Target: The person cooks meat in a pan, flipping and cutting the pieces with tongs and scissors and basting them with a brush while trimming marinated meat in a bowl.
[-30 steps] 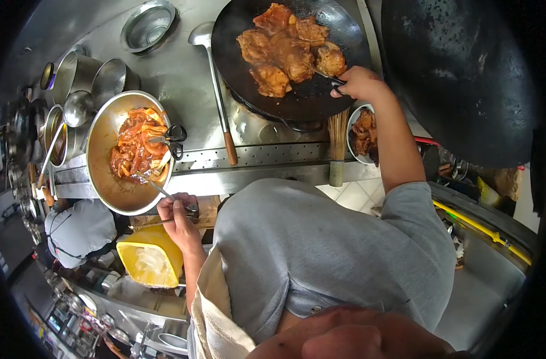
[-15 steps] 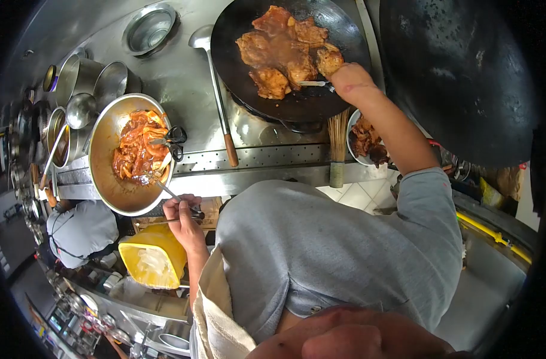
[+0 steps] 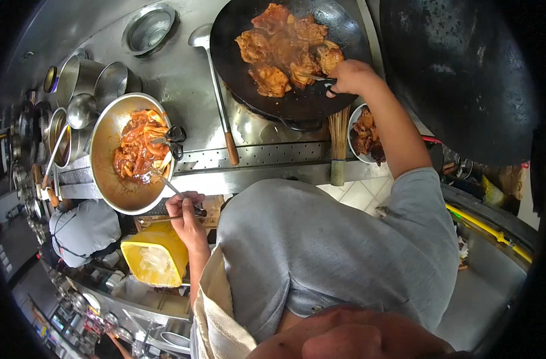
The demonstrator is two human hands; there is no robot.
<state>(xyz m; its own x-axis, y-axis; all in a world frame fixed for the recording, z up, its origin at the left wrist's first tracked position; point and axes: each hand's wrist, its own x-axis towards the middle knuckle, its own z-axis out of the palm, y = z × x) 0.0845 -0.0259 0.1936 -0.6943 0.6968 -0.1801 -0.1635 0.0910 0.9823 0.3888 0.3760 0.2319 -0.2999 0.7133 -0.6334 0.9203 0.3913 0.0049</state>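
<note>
My right hand (image 3: 352, 78) is closed over the black wok (image 3: 267, 106), gripping scissors (image 3: 318, 78) with dark handles. Their metal blades point left at the browned pieces of meat (image 3: 306, 36) frying in the wok. My left hand (image 3: 188, 216) is closed around a long metal utensil (image 3: 172, 186); its far end rests among the red marinated meat (image 3: 140, 143) in the steel bowl (image 3: 108, 182), so I cannot make out its tip. Another dark-handled tool (image 3: 176, 135) leans on that bowl's right rim.
A ladle (image 3: 219, 90) lies left of the wok. A bamboo brush (image 3: 337, 143) and a bowl of cooked meat (image 3: 366, 134) sit near its front. Pots (image 3: 78, 81) stand at left, a second large wok (image 3: 458, 72) at right. A yellow bin (image 3: 180, 239) and another person (image 3: 87, 230) are below left.
My right hand has turned and drawn slightly back to the right, and the scissors show more plainly. The left hand has shifted slightly right with the utensil still in the bowl.
</note>
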